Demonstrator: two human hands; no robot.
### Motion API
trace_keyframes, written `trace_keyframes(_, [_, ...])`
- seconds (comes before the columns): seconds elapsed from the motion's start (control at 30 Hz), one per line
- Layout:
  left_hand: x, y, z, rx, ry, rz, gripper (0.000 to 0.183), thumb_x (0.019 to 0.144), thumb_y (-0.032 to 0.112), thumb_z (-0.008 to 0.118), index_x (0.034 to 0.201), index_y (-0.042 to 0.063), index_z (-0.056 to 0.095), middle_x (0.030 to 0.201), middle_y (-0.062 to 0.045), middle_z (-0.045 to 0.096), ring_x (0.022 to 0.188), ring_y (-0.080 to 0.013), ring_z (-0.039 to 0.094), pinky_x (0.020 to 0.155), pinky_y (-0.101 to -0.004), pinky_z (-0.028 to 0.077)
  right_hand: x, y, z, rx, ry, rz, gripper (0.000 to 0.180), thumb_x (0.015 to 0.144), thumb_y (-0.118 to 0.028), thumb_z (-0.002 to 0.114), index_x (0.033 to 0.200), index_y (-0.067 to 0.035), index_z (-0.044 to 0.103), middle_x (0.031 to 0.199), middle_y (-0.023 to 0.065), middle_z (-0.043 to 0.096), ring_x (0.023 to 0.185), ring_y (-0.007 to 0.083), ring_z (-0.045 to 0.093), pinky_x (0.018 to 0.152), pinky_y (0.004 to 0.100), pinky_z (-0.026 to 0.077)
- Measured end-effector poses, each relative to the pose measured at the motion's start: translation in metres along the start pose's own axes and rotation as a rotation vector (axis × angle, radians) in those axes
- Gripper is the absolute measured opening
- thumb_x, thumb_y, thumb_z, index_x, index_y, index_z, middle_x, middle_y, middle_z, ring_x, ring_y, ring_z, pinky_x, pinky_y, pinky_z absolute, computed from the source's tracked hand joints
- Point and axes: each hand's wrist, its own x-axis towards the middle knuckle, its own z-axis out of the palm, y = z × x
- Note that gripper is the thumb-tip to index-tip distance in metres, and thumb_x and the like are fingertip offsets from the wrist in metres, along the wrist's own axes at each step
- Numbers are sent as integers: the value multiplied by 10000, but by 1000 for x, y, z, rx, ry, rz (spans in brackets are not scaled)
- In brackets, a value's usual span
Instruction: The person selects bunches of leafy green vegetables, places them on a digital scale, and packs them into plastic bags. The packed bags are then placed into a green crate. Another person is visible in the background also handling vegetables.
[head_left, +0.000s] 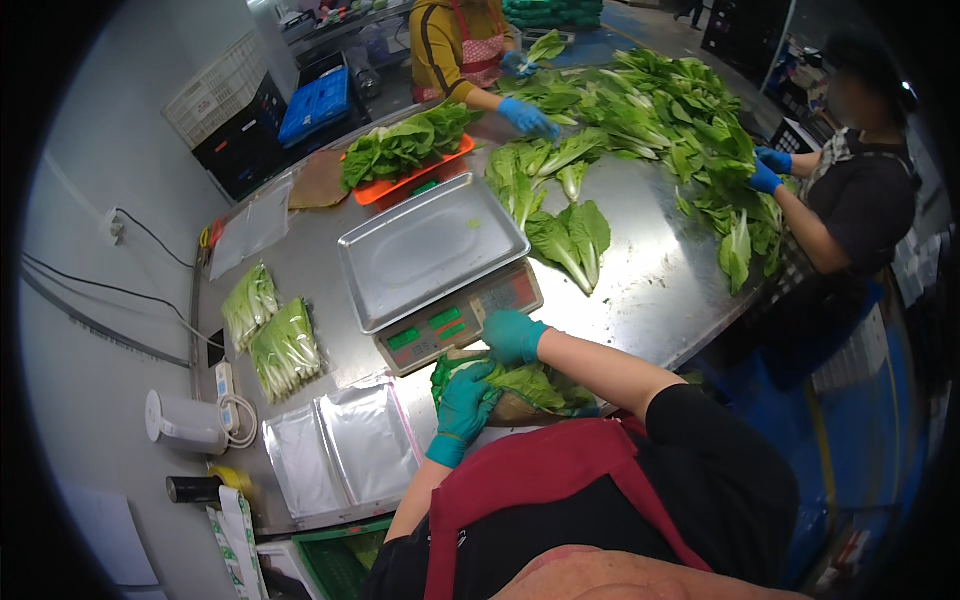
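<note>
My left hand, in a teal glove, lies on the left side of a bundle of leafy greens at the table's near edge. Green netting and a brown wrap show around the bundle. My right hand, gloved alike, is at the bundle's upper edge, beside the scale's panel; its fingertips are partly hidden. Just beyond both hands stands a digital scale with a metal tray on top, holding only small leaf scraps. Loose romaine-like lettuce leaves lie right of the tray.
Two bagged bundles of greens and clear plastic bags lie at left. An orange tray of greens stands behind the scale. Two co-workers in blue gloves handle a large lettuce pile. A white jug and power strip sit at the left edge.
</note>
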Motion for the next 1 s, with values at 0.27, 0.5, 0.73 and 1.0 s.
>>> trace_keyframes(0.27, [0,1,8,-44,79,-47,183,798,125,685,957,35,681,1127,-146,639,1026,-330,591,898,-412,457,-37,-13,-33,492,-360,197,793,738,-747,557,1068,-36,678,1012,216,681,890,351,669,806,401,517])
trace_keyframes(0.5, [-6,-1,23,218,-37,-173,222,803,218,678,965,67,692,992,-137,638,915,-335,588,846,-442,457,-93,-65,9,55,17,107,1263,540,-497,838,1457,61,172,1117,241,560,1024,376,566,860,499,464])
trace_keyframes(0.73, [-31,-21,-26,-540,143,-379,370,844,124,694,1208,94,639,1201,-84,643,1066,-189,604,975,-335,448,-92,-66,24,167,150,104,944,629,-245,746,1399,63,293,1065,227,569,973,389,572,841,512,455])
trace_keyframes(1.0, [-146,-61,-87,374,528,-1042,503,771,370,737,1213,175,601,1069,-105,581,934,-273,602,770,-402,515,-89,-73,21,-8,131,89,1090,598,-440,782,1422,44,257,1038,194,542,896,338,567,730,454,495])
